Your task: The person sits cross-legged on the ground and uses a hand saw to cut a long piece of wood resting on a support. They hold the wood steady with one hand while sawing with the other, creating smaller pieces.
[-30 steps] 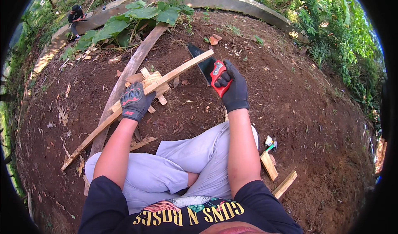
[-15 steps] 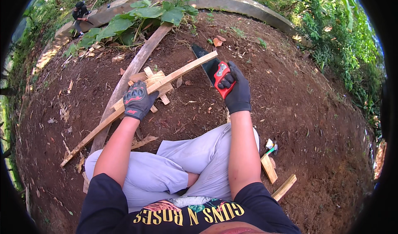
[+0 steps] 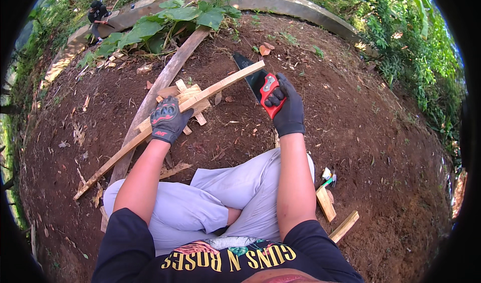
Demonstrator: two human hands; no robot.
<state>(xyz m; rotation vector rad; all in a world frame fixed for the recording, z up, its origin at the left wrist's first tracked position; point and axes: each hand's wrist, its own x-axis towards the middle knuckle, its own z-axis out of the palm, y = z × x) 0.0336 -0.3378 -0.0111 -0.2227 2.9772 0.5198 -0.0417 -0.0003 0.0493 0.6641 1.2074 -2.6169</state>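
My left hand (image 3: 169,118), in a black glove with red trim, is closed over a long pale wooden strip (image 3: 225,82). That strip slants from the lower left up to the right, resting across several short wood pieces (image 3: 200,104). A hand saw (image 3: 270,88) with a red handle is in my right hand (image 3: 287,107), whose black-gloved fingers wrap round the grip. Its dark blade (image 3: 244,62) passes under the strip near the far right end, the tip pointing up and left. Part of the blade is hidden by the strip.
A weathered plank (image 3: 173,67) lies on the brown soil beneath the short pieces. Two wood offcuts (image 3: 325,204) and a small green-handled tool (image 3: 328,181) lie right of my knee. Leafy plants (image 3: 165,27) grow before a low concrete wall (image 3: 280,5). Another person (image 3: 97,17) is at the far left.
Almost nothing differs. Both hands still hold the strip and the saw, and the whole picture has shifted only slightly.
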